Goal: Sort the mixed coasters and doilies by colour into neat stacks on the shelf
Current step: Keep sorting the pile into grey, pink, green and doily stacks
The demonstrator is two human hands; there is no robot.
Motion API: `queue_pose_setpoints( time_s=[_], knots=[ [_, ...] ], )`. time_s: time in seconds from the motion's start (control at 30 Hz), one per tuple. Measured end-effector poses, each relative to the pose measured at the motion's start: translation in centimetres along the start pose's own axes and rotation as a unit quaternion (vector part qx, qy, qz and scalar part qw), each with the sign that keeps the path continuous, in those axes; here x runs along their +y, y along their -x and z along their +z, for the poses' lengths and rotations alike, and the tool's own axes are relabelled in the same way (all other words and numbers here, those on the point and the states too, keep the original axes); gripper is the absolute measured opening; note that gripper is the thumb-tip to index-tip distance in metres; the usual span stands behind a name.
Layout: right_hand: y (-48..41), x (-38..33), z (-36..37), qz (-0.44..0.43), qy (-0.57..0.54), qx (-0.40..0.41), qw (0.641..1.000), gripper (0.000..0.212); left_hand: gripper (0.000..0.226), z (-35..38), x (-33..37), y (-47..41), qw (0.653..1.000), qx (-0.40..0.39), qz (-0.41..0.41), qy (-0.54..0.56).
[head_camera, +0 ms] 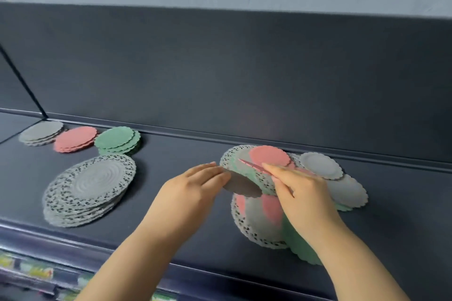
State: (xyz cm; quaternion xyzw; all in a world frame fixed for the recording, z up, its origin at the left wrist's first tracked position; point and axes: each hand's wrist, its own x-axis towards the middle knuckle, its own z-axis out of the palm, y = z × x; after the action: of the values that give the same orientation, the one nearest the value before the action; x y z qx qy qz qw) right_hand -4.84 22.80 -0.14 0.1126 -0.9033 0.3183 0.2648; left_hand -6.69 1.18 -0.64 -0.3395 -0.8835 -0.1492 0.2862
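Observation:
A mixed pile point(269, 215) of pink, green and grey coasters and white lace doilies lies on the right of the dark shelf point(183, 203). My left hand point(193, 188) pinches a grey coaster point(242, 187) by its edge, lifted off the pile. My right hand point(300, 188) holds up a tilted bunch of coasters and doilies from the pile, a pink coaster point(269, 155) on top. At the left stand sorted stacks: grey coasters point(41, 132), pink coasters point(75, 139), green coasters point(117, 139), and large grey lace doilies point(90, 188) in front.
The shelf has a tall dark back panel point(220, 76) and a raised front lip point(73, 242). Two loose grey coasters point(320, 165) lie at the pile's far right. Price labels point(36, 271) show on a lower shelf edge.

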Motion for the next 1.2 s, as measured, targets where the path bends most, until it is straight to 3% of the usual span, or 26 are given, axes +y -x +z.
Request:
queue_pose_setpoints(
  time_s=[0.47, 1.2],
  knots=[
    [-0.7, -14.4, 15.7, -0.035, -0.067, -0.014, 0.997, 0.033, 0.035, -9.1, -16.1, 11.8, 0.992, 0.03, -0.119, -0.023],
    [-4.6, -14.6, 18.2, -0.024, -0.144, -0.042, 0.988, 0.031, 0.033, -9.7, -18.7, 10.8, 0.984, 0.017, -0.168, -0.049]
  ],
)
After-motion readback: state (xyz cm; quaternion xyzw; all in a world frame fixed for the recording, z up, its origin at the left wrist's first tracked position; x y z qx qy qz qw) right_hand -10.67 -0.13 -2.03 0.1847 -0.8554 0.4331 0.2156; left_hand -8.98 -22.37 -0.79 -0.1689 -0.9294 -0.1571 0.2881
